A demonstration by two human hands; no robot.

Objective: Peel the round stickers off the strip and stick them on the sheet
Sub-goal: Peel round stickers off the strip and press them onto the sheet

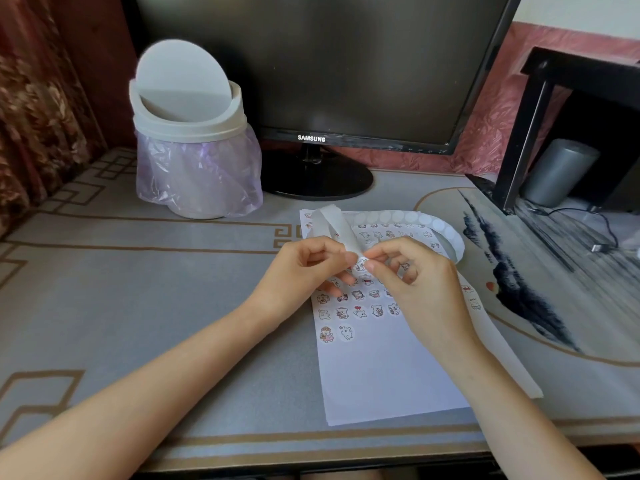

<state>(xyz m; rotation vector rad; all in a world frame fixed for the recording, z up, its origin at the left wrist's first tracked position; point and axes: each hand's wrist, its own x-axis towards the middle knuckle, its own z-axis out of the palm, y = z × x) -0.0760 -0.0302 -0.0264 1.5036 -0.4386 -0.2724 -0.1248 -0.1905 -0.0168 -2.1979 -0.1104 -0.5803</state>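
Forearms enter from the lower edge and meet over the sheet (381, 375), which lies flat on the table (138, 289). I count one sheet, its near half bare. Stickers on it, counted from the near end: a row of two, then a row of five. Further rows run under the hands and I cannot total them.

Left hand (304, 268): grip narrow, thumb and fingers pinching the strip (332, 223) just above the sheet. Right hand (415, 282): grip narrow, fingertips pinched on one round sticker (361, 264) on the strip, between the two hands.

Step in hand, in my judgement: lifting that sticker off its backing. The next move calls for a clean peel without creasing, then placement in the third place of the short near row, pressed flat.

One strip: it loops up beyond the hands, arcs round the sheet's far end and trails back along the right forearm, where two stickers show on it. Beyond: one bin (188, 133) with a plastic liner, and one monitor (329, 64), dark.
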